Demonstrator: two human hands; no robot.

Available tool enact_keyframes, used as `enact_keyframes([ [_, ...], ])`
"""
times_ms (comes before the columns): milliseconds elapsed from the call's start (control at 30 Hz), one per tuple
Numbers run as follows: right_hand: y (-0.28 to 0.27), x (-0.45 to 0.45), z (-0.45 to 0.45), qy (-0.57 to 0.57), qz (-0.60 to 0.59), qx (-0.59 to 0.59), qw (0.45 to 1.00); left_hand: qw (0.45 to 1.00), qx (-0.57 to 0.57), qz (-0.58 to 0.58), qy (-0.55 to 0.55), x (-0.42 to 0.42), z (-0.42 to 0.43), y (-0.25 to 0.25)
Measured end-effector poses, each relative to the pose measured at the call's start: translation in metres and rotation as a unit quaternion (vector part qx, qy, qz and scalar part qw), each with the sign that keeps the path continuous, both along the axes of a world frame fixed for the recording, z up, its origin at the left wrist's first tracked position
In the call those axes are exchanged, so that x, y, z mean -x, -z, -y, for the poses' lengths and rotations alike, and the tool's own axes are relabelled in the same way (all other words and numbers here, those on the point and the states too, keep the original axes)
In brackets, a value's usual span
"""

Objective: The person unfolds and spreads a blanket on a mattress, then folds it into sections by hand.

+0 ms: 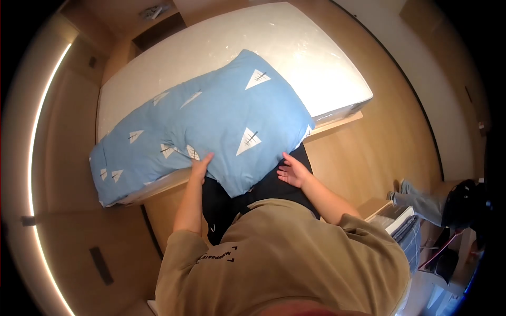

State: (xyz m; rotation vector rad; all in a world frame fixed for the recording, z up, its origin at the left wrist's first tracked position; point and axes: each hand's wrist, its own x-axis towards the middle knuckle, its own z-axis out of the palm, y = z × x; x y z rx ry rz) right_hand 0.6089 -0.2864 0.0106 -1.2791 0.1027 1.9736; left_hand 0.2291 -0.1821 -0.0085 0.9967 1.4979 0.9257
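Note:
A blue duvet with white triangular tree prints lies bunched across the near side of a mattress, and its near corner hangs over my lap. My left hand is against the duvet's near edge, thumb up; its other fingers are mostly hidden, so I cannot tell whether they grip the fabric. Just right of the hanging corner, my right hand is open, palm turned up and fingers apart. No fabric shows in that hand.
Shiny clear wrapping covers the mattress, which rests on a wooden bed base. A lit strip runs along the left wall panels. Wooden floor stretches to the right. At the lower right are a cardboard box and another person's legs.

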Motion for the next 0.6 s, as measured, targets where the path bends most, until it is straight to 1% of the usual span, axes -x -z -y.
enact_keyframes([
  [67, 0.01, 0.014, -0.018, -0.026, 0.004, -0.09, 0.996, 0.998, -0.05, -0.038, -0.025, -0.014, 0.002, 0.003],
  [100, 0.008, 0.02, -0.024, -0.012, -0.002, -0.107, 0.994, 0.995, -0.075, -0.057, -0.037, -0.019, 0.002, 0.002],
  [167, 0.004, 0.027, -0.034, 0.016, -0.015, -0.142, 0.99, 0.997, -0.042, 0.044, -0.057, -0.021, -0.003, -0.006],
  [233, 0.013, 0.023, -0.041, 0.055, -0.102, -0.161, 0.98, 0.987, -0.027, 0.144, -0.067, -0.019, -0.013, -0.018],
  [267, 0.015, 0.021, -0.045, 0.074, -0.146, -0.169, 0.972, 0.978, -0.028, 0.193, -0.068, -0.015, -0.019, -0.042],
  [300, 0.02, 0.02, -0.048, 0.067, -0.155, -0.166, 0.972, 0.968, -0.03, 0.241, -0.068, -0.012, -0.025, -0.067],
  [367, 0.027, 0.02, -0.051, 0.052, -0.175, -0.16, 0.97, 0.964, -0.014, 0.261, -0.047, -0.006, -0.036, -0.101],
  [400, 0.027, 0.023, -0.052, 0.054, -0.145, -0.147, 0.977, 0.962, -0.007, 0.27, -0.037, -0.008, -0.038, -0.123],
  [433, 0.028, 0.028, -0.055, 0.059, -0.115, -0.136, 0.982, 0.959, -0.04, 0.28, -0.019, -0.02, -0.038, -0.14],
  [467, 0.027, 0.031, -0.057, 0.065, -0.084, -0.125, 0.986, 0.964, -0.042, 0.264, -0.017, -0.026, -0.039, -0.14],
  [500, 0.031, 0.029, -0.059, 0.079, -0.08, -0.133, 0.985, 0.968, -0.044, 0.248, -0.014, -0.031, -0.04, -0.137],
  [533, 0.034, 0.026, -0.058, 0.096, -0.117, -0.145, 0.978, 0.972, -0.047, 0.231, -0.012, -0.034, -0.04, -0.133],
  [600, 0.041, 0.018, -0.055, 0.129, -0.191, -0.168, 0.958, 0.967, -0.006, 0.252, -0.038, -0.04, -0.038, -0.114],
])
